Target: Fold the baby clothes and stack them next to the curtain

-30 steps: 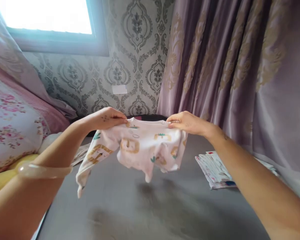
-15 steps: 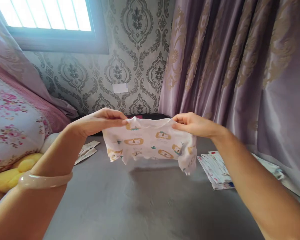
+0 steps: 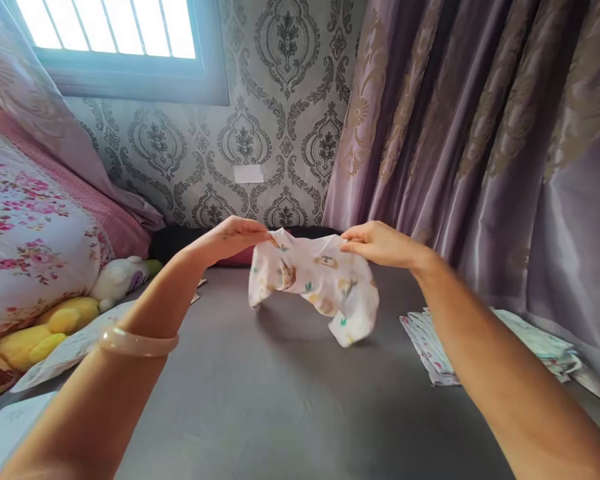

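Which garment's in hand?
The pale top with tan and green prints: left hand and right hand both pinch it; the folded clothes at right lie unheld.

Shows barred window (image 3: 114, 27) at upper left, purple curtain (image 3: 445, 140) at upper right; has floral pillow (image 3: 33, 230) above yellow plush toy (image 3: 55, 328) at left.

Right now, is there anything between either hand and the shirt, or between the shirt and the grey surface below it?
Nothing visible. The left hand and the right hand both grip the shirt at its top edge, and no object shows between it and the grey surface.
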